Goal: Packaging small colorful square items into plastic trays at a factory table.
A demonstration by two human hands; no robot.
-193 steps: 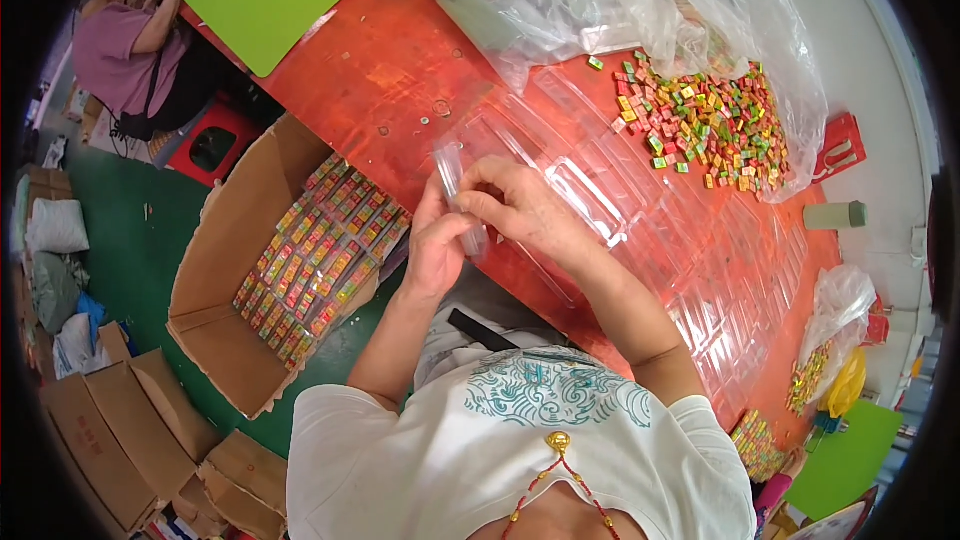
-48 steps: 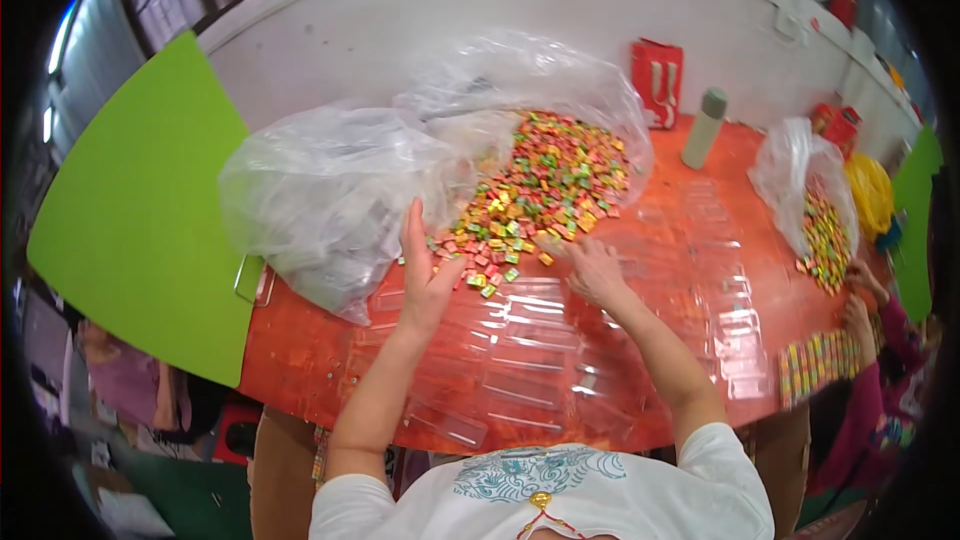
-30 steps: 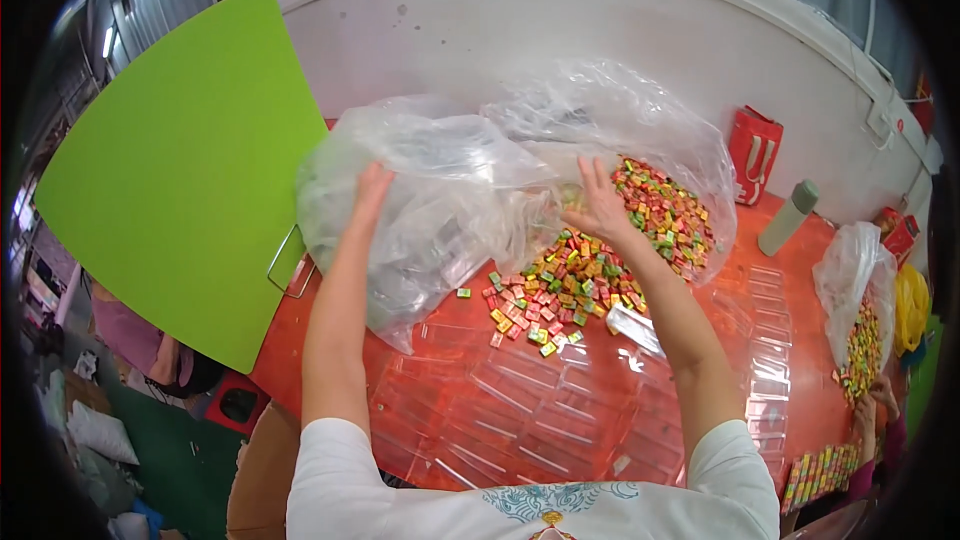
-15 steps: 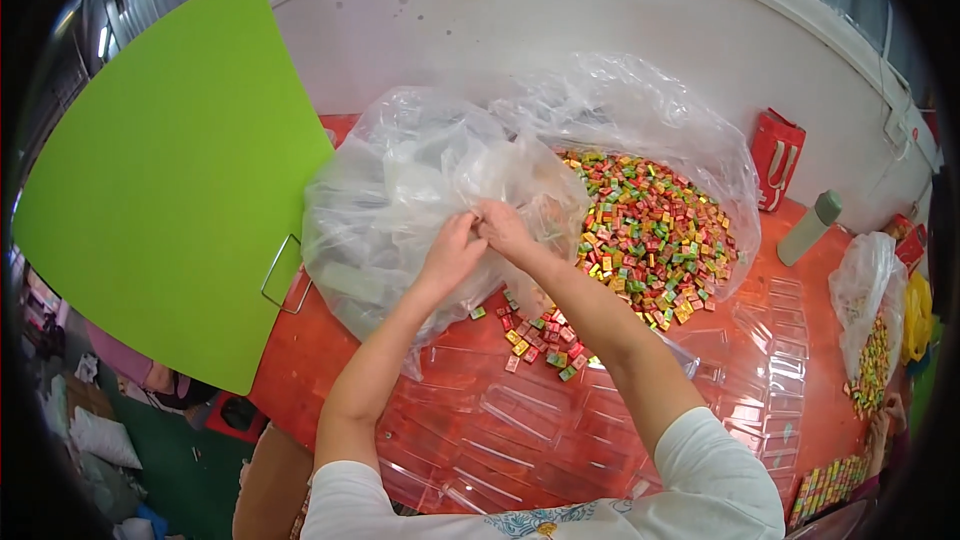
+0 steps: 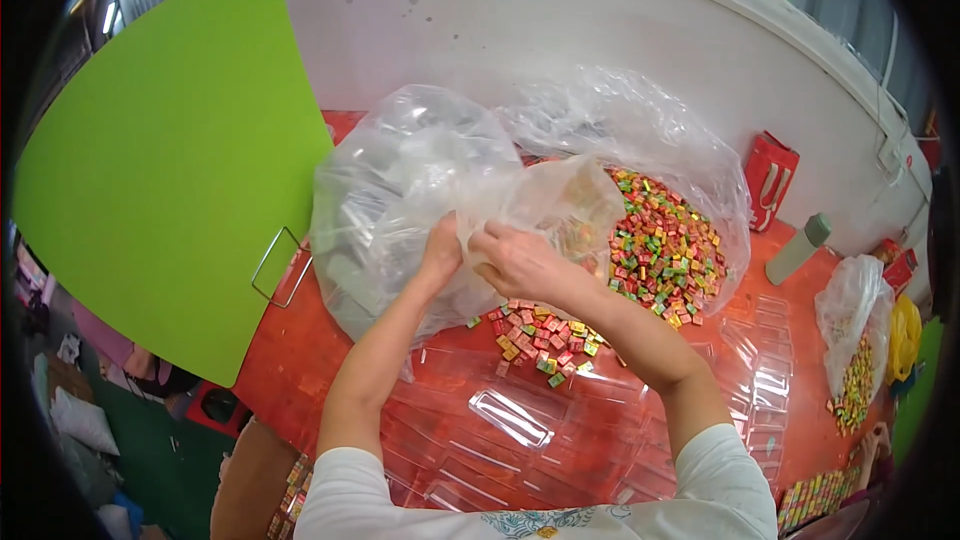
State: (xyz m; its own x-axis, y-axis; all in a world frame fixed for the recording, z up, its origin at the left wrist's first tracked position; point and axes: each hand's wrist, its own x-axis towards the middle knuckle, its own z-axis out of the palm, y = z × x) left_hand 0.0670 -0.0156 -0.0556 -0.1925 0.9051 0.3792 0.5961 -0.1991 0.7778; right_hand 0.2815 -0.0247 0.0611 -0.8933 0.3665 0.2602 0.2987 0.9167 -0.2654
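Note:
A large, puffed-out clear plastic bag (image 5: pixel 385 180) lies on the red table in front of me, and what is inside it is too blurred to name. My left hand (image 5: pixel 441 252) pinches the gathered plastic near its middle. Close beside it, my right hand (image 5: pixel 520 258) has its fingers closed on the same bag, whose loose end (image 5: pixel 565 195) flares out to the right. Behind my right forearm, a heap of small wrapped candies (image 5: pixel 665 245) in red, yellow and green spills from another open clear bag (image 5: pixel 630 105). Loose candies (image 5: pixel 540 335) lie just below my hands.
Clear plastic trays (image 5: pixel 510 420) cover the near part of the red table (image 5: pixel 285 360). A green board (image 5: pixel 170 180) with a wire handle stands at left. To the right are a red pouch (image 5: pixel 770 180), a bottle (image 5: pixel 798 250), a smaller candy bag (image 5: pixel 855 340) and another person's hand (image 5: pixel 877 445).
My hands have drawn slightly apart, the right one now spread over the plastic. The bag's loose end has lifted and swung right, covering part of the candy heap. The view has shifted slightly.

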